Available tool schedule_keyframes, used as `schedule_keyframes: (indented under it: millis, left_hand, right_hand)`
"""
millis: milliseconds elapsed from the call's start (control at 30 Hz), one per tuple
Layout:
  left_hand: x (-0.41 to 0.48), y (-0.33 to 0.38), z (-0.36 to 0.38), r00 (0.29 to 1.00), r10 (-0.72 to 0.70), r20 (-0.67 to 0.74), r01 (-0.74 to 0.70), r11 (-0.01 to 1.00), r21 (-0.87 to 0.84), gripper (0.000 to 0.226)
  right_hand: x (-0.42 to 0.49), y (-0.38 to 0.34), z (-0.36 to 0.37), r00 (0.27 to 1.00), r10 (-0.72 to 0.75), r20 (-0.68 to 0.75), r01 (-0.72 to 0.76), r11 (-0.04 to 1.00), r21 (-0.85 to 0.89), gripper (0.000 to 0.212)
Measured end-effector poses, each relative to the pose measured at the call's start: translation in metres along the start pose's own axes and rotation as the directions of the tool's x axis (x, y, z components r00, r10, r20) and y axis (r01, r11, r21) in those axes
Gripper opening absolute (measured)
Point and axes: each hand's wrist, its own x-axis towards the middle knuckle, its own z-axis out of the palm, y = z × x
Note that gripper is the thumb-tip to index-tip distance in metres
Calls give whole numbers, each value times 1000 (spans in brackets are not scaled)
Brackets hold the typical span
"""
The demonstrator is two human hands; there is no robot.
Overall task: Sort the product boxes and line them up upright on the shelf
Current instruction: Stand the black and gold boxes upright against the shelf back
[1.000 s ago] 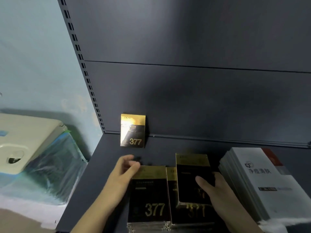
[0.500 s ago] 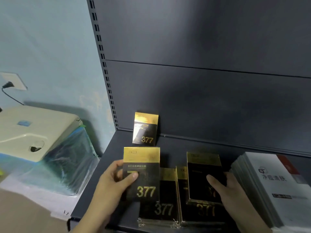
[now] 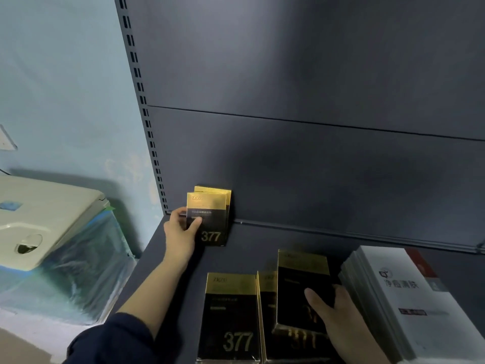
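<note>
My left hand (image 3: 181, 232) grips a black-and-gold "377" box (image 3: 210, 219) and holds it upright at the back left of the dark shelf (image 3: 244, 248). That box stands right in front of another upright 377 box (image 3: 221, 191), of which only the gold top shows. My right hand (image 3: 333, 311) holds a third 377 box (image 3: 299, 285), tilted up off the stacks. Two stacks of 377 boxes lie flat at the front: a left stack (image 3: 231, 319) and a right stack (image 3: 267, 311).
A slanted stack of white boxes (image 3: 409, 298) with red corners lies at the right of the shelf. The shelf's dark back panel (image 3: 315, 166) rises behind. Left of the shelf sits a beige appliance (image 3: 39, 219) over blue-tinted plastic wrap, against a pale blue wall.
My left hand lifted a 377 box from the left stack and carried it back to the upright box at the rear. My right hand stayed on its tilted box.
</note>
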Motion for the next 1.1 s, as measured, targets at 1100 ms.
schedule_keyframes:
  millis: [1100]
  left_hand:
    - [1,-2,11,971,149,-188,-113,976,188,39]
  right_hand:
    - [-2,0,4,995,-77,65,81,995,-57,47]
